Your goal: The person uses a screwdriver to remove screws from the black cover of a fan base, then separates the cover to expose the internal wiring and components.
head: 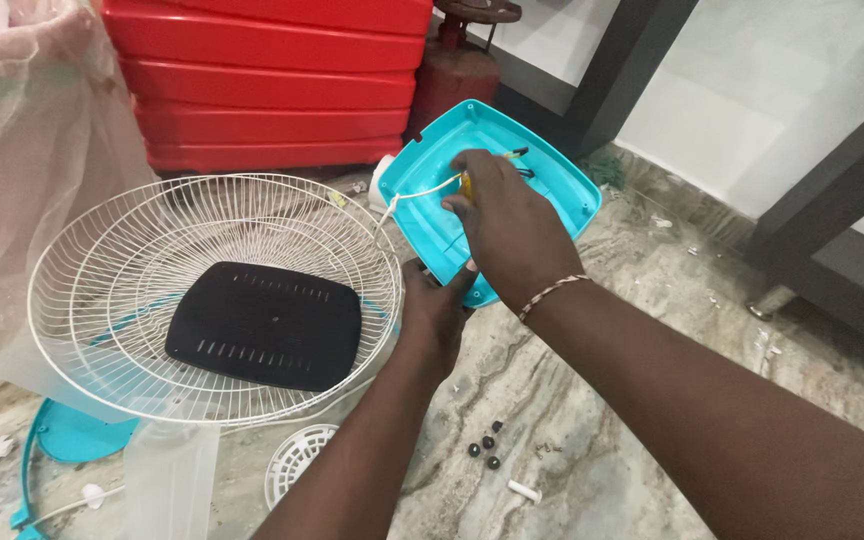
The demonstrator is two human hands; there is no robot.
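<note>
Turquoise base cover is steadied from below by left hand; yellow-handled screwdriver is clamped in right hand. Likely screw work inside; tip alignment needed.

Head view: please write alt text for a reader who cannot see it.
Two hands work on a turquoise base tilted up off the floor: the right hand reaches inside it, the left hand steadies its lower edge. A black plate lies in a white grille.

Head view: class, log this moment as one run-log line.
right hand: inside turquoise base shell, by white cord | left hand: steadying shell edge | black plate: in white fan grille
</note>
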